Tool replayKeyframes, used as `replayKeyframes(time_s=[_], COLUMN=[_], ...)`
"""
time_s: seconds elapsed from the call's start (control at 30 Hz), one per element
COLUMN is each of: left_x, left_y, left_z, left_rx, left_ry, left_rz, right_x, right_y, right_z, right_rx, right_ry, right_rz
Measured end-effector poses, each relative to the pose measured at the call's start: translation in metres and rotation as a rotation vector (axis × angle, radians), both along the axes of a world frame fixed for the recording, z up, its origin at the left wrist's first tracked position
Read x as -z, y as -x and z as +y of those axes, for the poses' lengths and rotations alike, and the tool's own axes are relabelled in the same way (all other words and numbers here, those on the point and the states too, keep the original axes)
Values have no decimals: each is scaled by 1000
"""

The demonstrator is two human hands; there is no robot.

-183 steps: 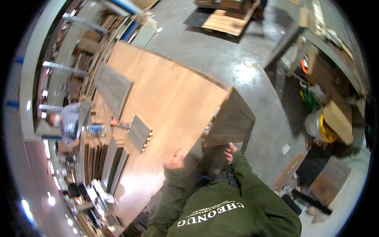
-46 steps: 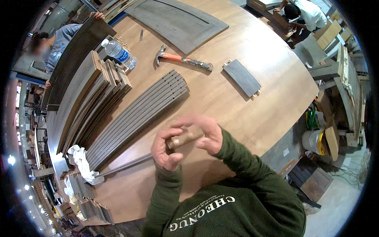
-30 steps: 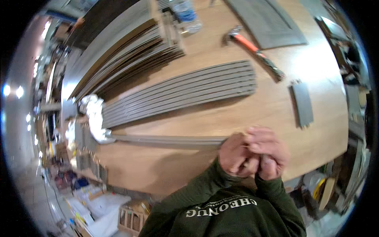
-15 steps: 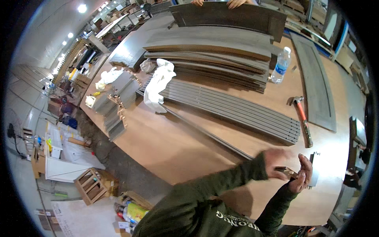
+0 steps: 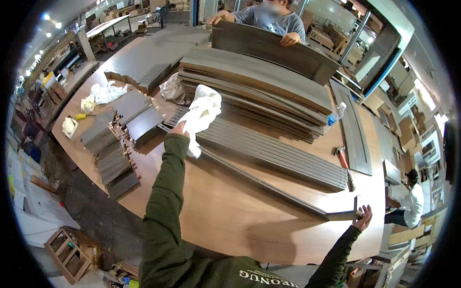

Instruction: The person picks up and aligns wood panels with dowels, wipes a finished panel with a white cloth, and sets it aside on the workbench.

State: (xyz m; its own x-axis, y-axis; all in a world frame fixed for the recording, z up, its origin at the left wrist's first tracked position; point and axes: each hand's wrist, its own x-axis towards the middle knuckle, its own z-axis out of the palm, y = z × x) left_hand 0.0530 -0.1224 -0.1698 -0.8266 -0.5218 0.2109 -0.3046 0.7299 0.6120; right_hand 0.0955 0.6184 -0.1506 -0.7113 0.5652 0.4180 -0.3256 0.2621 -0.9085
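My left hand (image 5: 179, 128) is stretched out to the left and grips a crumpled white cloth (image 5: 204, 108), its fingertips partly hidden behind the fabric. That cloth hangs over the left ends of several grooved dark rails (image 5: 269, 144) lying side by side. In front of them runs one long narrow strip (image 5: 259, 181). A short dark wood piece (image 5: 342, 216) meets its right end at an angle. At the short piece's outer end is my right hand (image 5: 364, 218), fingers stretched apart and palm side against that end.
Behind the rails rises a stack of dark panels (image 5: 254, 72). A co-worker (image 5: 276, 19) holds an upright panel (image 5: 269, 50) there. Short tenoned boards (image 5: 113, 161) lie at left. A hammer (image 5: 341, 157), water bottle (image 5: 337, 114) and framed door (image 5: 351, 129) are at right.
My left hand has left the short piece beside my right hand and reached far left to the cloth. The short piece is now lower, at the strip's end. The view has shifted.
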Motion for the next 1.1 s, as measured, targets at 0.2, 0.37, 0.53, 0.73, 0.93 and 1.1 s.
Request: replayKeyframes(time_s=[0.2,0.37,0.53,0.73,0.93,1.1], left_x=[-19,-21,-16,-85,-89,-134], left_y=[83,152,159,176,197,243], left_z=[-58,-5,20,95,98,64], left_rx=[371,401,470,734,796,670], left_ry=[-473,-65,27,601,750,556], left_rz=[244,-174,-477,-1159,-651,-19], right_x=[17,-7,-6,2,4,3], right_y=[-4,-27,-42,-46,-33,-31], right_z=[-36,-64,-81,-71,-84,-88], right_rx=[182,259,215,292,389,350], right_ry=[-156,-189,-155,-170,-254,-217], right_rz=[149,-114,-77,-25,-53,27])
